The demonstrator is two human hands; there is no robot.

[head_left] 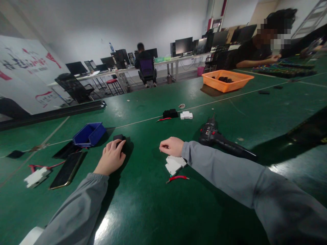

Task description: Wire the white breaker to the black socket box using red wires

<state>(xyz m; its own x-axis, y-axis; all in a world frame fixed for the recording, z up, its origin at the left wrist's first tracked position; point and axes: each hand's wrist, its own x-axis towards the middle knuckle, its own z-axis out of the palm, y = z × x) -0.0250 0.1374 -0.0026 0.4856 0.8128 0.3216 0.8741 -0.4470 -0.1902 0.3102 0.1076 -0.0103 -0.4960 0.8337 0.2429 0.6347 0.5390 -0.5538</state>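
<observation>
My left hand (111,156) is closed over a small black plastic block (119,137) on the green table, fingers on its top and near side. To the right, my right hand (173,147) is curled with its fingertips turned inward; whatever they may hold is hidden. Just below it lie white plastic housing pieces (175,164), and nearer me a short red wire (178,178) with metal ends. Farther back, a black block (170,113) stands beside a white housing (186,115), with another red wire (164,119) in front.
A power screwdriver (211,134) lies right of my right hand. At left are a blue bin (89,134), a phone (67,171) and a white housing with red wire (37,177). An orange basket (227,81) holds black parts. Across the table a person (255,51) handles wires.
</observation>
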